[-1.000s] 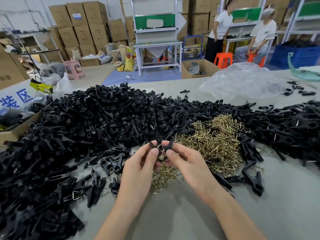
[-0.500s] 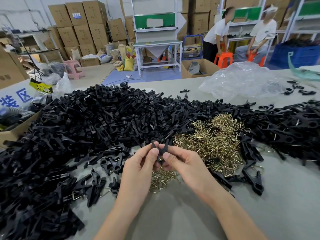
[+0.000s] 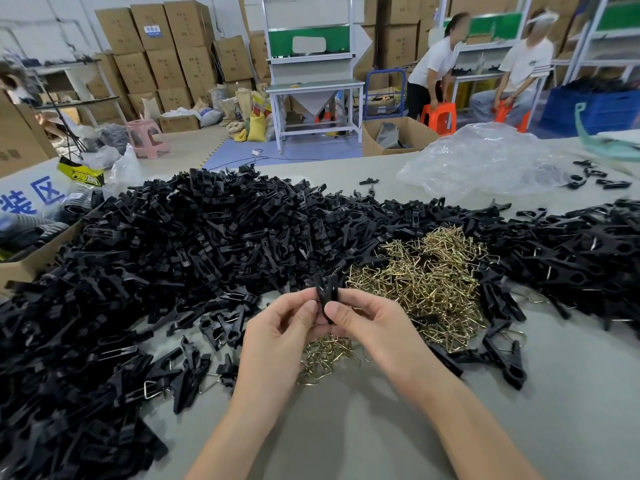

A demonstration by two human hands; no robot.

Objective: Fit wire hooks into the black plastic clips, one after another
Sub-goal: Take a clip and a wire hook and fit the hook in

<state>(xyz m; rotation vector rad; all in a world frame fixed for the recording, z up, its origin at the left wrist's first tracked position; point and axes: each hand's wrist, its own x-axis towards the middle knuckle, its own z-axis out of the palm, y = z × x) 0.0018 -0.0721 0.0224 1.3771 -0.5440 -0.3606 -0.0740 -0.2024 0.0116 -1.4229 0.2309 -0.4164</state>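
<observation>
Black clips (image 3: 173,258) heap the surface (image 3: 346,427), most seemingly unfitted. The hooks (image 3: 426,282) pile is large too, so plenty is left. Few wired clips (image 3: 509,358) lie near. The left hand (image 3: 277,337) and right hand (image 3: 374,327) pinch one clip (image 3: 327,296) above the hooks.

Left forearm (image 3: 235,438) and right forearm (image 3: 478,434) bare, entering from the bottom edge and converging mid-frame. Left hand (image 3: 277,337) and right hand (image 3: 375,329) close together, fingers curled, thumbs on top. Both pinch one black clip (image 3: 327,295) between thumb and fingertips.
</observation>
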